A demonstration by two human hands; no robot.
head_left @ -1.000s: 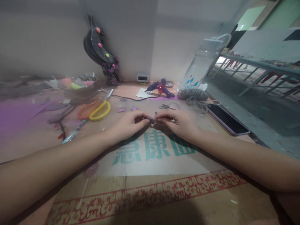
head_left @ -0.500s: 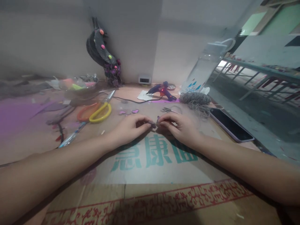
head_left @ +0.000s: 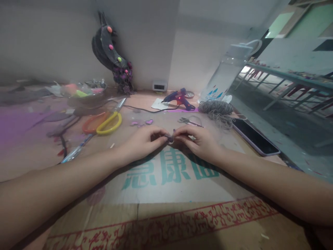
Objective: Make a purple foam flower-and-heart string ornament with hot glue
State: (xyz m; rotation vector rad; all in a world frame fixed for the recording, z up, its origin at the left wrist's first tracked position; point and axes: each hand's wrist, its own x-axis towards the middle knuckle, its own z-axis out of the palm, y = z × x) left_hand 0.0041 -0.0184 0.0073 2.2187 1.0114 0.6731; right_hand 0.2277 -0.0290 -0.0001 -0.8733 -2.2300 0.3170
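Note:
My left hand point(head_left: 152, 140) pinches a small dark purple piece point(head_left: 170, 139) between thumb and fingertips, over the white sheet with green characters point(head_left: 174, 170). Facing it, my right hand point(head_left: 196, 139) is closed in a pinch at the piece's right side; a thin purplish bit shows at its fingertips, and I cannot tell whether it belongs to the same piece. Just behind the hands lie small purple-and-grey cut shapes point(head_left: 149, 122) and a pair of small metal snips point(head_left: 188, 121).
A glue gun point(head_left: 179, 99) with a lit red light rests behind, near grey yarn point(head_left: 217, 109), a water bottle point(head_left: 221, 76) and a phone point(head_left: 256, 137). On the left are scissors point(head_left: 109, 123), a pen point(head_left: 75, 152) and a bowl point(head_left: 88, 99). A dark crescent ornament point(head_left: 108, 48) leans on the wall.
The whole view shifts slightly as the head moves. Both hands stay in a pinch around the small purple piece, with only slight finger movement.

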